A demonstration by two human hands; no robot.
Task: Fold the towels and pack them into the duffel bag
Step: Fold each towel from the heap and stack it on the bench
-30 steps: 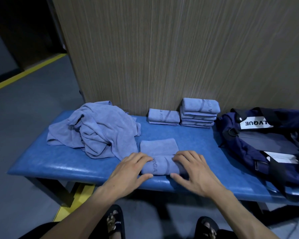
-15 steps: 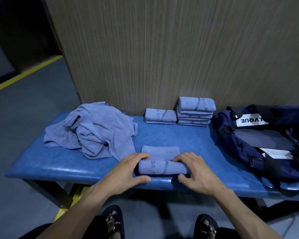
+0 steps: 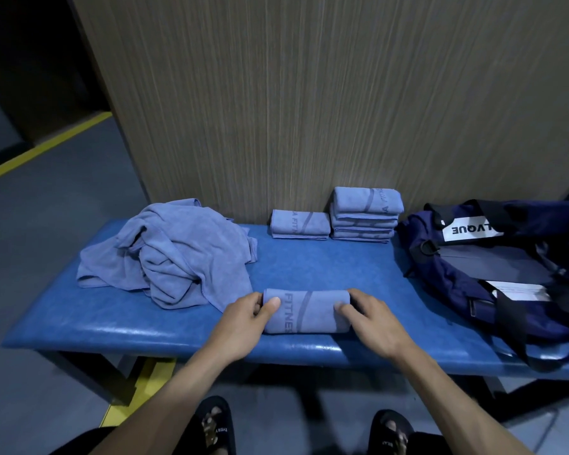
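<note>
Now, head view: everything sat on a blue padded bench (image 3: pixel 112 326) against a wood-grain wall (image 3: pixel 309 93).
Folded towel (image 3: pixel 304 311): lay near the bench's front edge, "FITNESS" print facing up.
Left hand (image 3: pixel 243 323): gripped the towel's left end, thumb on top, fingers curled round the edge.
Right hand (image 3: pixel 372 318): gripped the right end the same way.
Unfolded towels (image 3: pixel 178 257): heaped on the left, just beside the folded one.
Single folded towel (image 3: pixel 300 224): at the wall.
Stack of folded towels (image 3: pixel 365 213): right beside it.
Duffel bag (image 3: pixel 473 284): navy, lay at the bench's right end.
</note>
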